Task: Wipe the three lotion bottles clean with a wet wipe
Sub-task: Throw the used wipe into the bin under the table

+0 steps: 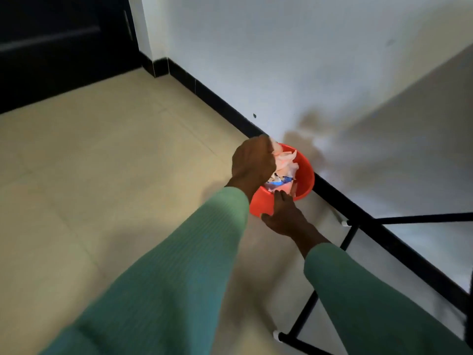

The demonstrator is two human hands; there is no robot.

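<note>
Person's view down over a red plastic bin [303,175] on the tiled floor [102,175], taken here as the landmark. Nearest the viewer, two green sleeves [158,272] reach toward the bin. The right hand [284,213] lies against the bin's near wall, fingers spread, apparently steadying it rather than gripping anything. Just above the bin's near-left rim, the left hand [253,162] is closed on a crumpled white wet wipe [285,160], which hangs over the bin's mouth; other white and blue scraps [277,181] lie inside. Right of the bin stand the black legs of a table frame [348,234]; behind it run the black skirting [217,98] and the white wall [281,60]. No lotion bottles are in view, so their state cannot be judged. Risks, as inferred: a release made too far to the left would drop the wipe on the floor; pressure from the right hand could tip the light bin; discarding the wipe before all three bottles are wiped would leave the task unfinished.
</note>
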